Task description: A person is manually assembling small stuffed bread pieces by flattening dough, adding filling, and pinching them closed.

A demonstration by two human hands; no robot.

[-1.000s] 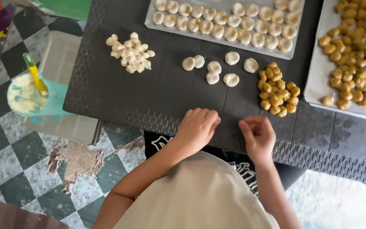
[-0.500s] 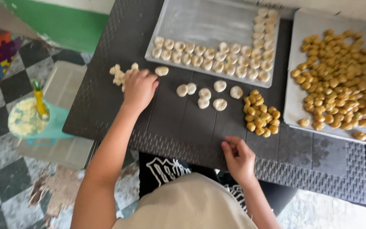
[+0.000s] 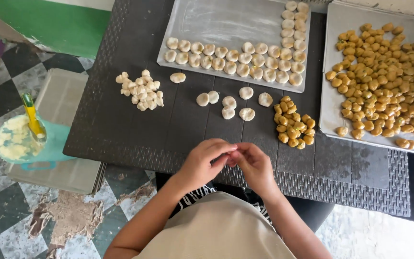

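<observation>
Dough piece [image 3: 229, 158], mostly hidden, was pinched between fingertips of left hand [image 3: 202, 164] and right hand [image 3: 253, 165], both closed on it, above near edge of dark bench [image 3: 120, 124].

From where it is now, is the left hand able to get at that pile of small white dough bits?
Probably yes: the left hand sits at the table's near edge, and the dark tabletop between it and the white dough pile lies bare.

Pale dough balls [image 3: 140, 90] lie at ten o'clock, golden balls [image 3: 293, 127] at two, on a black table [image 3: 120, 134]; the floor [image 3: 5, 211] is black-and-white checked.
</observation>
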